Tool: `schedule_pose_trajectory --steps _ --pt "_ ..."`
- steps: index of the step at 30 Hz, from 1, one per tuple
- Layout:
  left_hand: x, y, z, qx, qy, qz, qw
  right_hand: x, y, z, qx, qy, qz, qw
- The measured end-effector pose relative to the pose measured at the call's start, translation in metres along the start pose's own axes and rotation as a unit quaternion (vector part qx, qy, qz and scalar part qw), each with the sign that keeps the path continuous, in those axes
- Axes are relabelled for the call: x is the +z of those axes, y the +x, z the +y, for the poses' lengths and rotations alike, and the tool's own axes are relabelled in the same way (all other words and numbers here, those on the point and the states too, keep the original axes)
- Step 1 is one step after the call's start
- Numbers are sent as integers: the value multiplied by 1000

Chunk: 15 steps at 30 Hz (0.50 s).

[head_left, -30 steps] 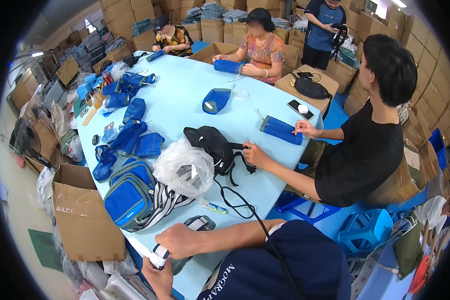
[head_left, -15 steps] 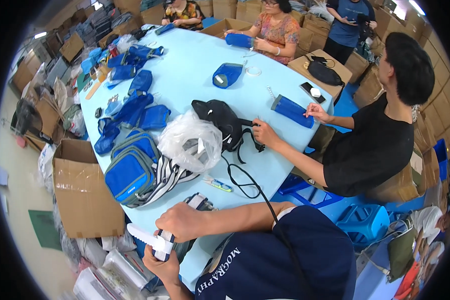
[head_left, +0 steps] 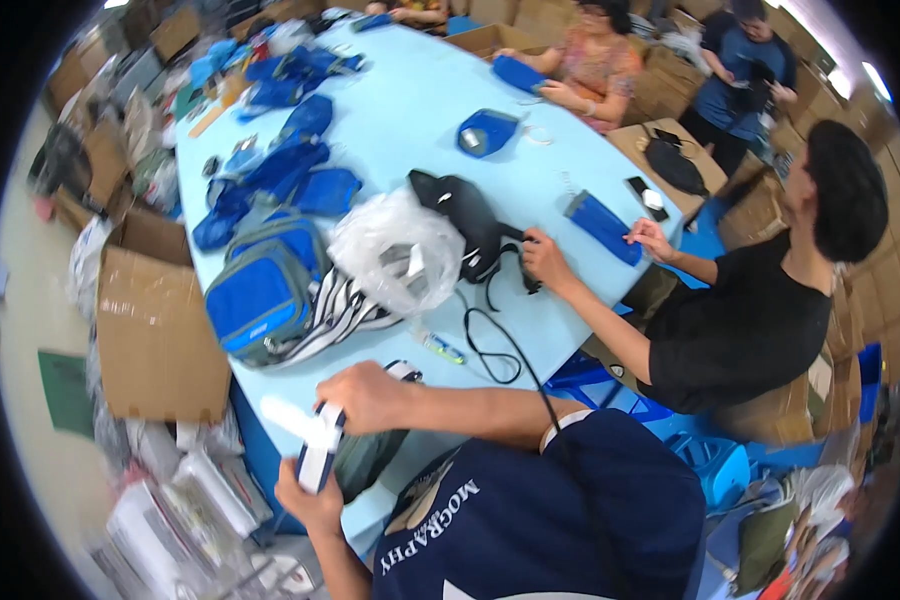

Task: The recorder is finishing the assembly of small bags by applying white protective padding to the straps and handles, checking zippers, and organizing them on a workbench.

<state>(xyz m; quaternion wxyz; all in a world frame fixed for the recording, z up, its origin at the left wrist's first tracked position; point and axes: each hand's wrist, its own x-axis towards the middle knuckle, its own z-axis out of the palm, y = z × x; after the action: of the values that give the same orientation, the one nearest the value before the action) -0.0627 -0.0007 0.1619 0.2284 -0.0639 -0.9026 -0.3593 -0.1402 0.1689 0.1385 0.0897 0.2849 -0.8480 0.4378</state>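
Observation:
A navy-and-white striped strap (head_left: pixel 316 466) runs between my two hands near the table's front edge. My right hand (head_left: pixel 362 396) is closed round its upper part, the fingers partly hidden. Below it, my left hand (head_left: pixel 310 500) grips the lower end with the thumb along its side. From the strap a white strip (head_left: pixel 295 422) sticks out to the left, blurred now. Under my right forearm lies a grey-green fabric piece (head_left: pixel 370 455), mostly covered by my arm. Another bit of striped strap (head_left: pixel 402 371) shows just beyond my right hand.
Past my hands lie a blue-and-grey backpack (head_left: pixel 260 300), a clear plastic bag (head_left: pixel 395 255), a black bag (head_left: pixel 460 215) and small yellow-green snips (head_left: pixel 442 347). A co-worker in black (head_left: pixel 740 330) handles a blue pouch (head_left: pixel 605 228) at right. A cardboard box (head_left: pixel 160 330) stands at left.
The view has shifted, so the table things sit differently in the picture. My left hand and the lower strap end have moved slightly up; both hands keep their grip.

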Motion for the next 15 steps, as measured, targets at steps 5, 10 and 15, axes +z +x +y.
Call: schedule_pose_trajectory --steps 5,10,15 --pt "15 18 -16 -91 0 -146 985 -9 0 5 126 2 -34 991" --pt "10 39 8 -53 -69 -199 976 -22 8 3 130 -22 -98 986" --pt "4 56 10 -99 -60 -210 971 -39 25 -3 141 109 -202 963"
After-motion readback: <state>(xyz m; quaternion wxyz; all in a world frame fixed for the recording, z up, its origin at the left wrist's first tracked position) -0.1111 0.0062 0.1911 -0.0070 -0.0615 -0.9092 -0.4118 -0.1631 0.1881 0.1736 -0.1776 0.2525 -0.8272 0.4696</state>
